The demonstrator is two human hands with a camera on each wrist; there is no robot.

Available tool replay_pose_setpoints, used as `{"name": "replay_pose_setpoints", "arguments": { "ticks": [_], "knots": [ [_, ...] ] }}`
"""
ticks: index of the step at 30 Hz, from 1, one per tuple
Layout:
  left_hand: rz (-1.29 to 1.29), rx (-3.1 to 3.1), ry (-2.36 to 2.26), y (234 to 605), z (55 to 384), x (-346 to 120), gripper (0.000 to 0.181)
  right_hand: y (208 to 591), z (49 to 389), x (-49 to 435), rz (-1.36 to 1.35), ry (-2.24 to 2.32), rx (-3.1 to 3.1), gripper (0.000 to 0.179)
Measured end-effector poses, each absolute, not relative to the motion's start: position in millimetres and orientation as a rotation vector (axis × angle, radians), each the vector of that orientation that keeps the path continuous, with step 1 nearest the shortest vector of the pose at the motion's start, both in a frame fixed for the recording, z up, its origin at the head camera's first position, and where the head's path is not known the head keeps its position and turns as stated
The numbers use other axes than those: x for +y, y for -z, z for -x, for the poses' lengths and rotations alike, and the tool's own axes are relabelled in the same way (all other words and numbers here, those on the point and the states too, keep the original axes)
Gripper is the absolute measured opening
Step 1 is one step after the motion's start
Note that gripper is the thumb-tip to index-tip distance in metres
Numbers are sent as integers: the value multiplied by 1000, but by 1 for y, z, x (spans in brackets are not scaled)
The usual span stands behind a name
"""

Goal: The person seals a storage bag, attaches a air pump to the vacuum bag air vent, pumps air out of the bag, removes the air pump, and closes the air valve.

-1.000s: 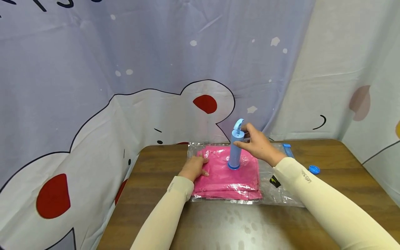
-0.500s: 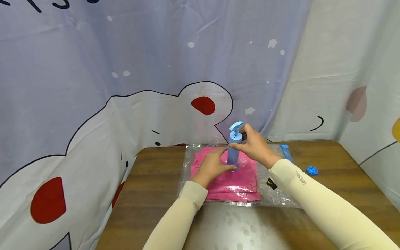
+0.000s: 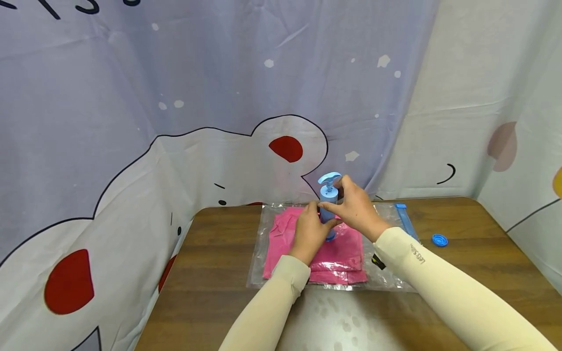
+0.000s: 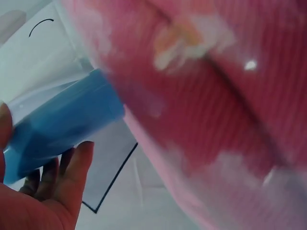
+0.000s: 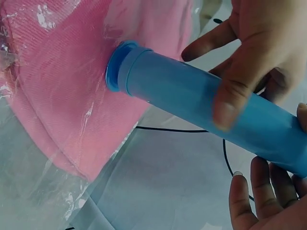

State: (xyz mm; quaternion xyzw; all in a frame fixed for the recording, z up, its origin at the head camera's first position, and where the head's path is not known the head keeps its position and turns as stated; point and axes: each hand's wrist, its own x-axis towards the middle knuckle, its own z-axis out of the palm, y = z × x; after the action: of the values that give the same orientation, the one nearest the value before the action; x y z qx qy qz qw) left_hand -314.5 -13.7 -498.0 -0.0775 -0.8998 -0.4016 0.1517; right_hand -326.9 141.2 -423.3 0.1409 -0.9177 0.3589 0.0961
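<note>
A light-blue hand pump [image 3: 328, 194] with a T-shaped handle on top stands upright over a clear plastic bag [image 3: 259, 265] holding folded pink cloth [image 3: 338, 258]. Its foot meets a blue valve ring [image 5: 113, 69] on the bag, seen in the right wrist view. My left hand [image 3: 309, 229] holds the barrel low down, thumb on one side and fingers on the other. Higher up, just below the handle, my right hand [image 3: 357, 207] grips the same barrel between thumb and fingers. In the left wrist view, the barrel [image 4: 67, 124] slants between my left thumb and fingers.
To the right on the wooden table [image 3: 219, 243] lies a round blue cap [image 3: 439, 240]. A blue strip [image 3: 407, 222] runs along the bag's right end. A small black and yellow label [image 3: 378, 262] shows near my right sleeve. A printed curtain [image 3: 210, 165] hangs behind the table.
My left hand has left the bag's left side, moved right and taken hold of the pump's barrel. The pump's handle has turned to face more sideways while my right hand stayed near the top.
</note>
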Motion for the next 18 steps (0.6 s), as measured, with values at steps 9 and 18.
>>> {"name": "replay_pose_setpoints", "arguments": {
  "ticks": [9, 18],
  "knots": [
    [264, -2548, 1140, 505, 317, -13, 47, 423, 329, 147, -427, -1185, -2751, 73],
    [384, -2603, 1365, 499, 322, -23, 47, 410, 334, 159, -549, -1689, -2719, 75]
  ]
}}
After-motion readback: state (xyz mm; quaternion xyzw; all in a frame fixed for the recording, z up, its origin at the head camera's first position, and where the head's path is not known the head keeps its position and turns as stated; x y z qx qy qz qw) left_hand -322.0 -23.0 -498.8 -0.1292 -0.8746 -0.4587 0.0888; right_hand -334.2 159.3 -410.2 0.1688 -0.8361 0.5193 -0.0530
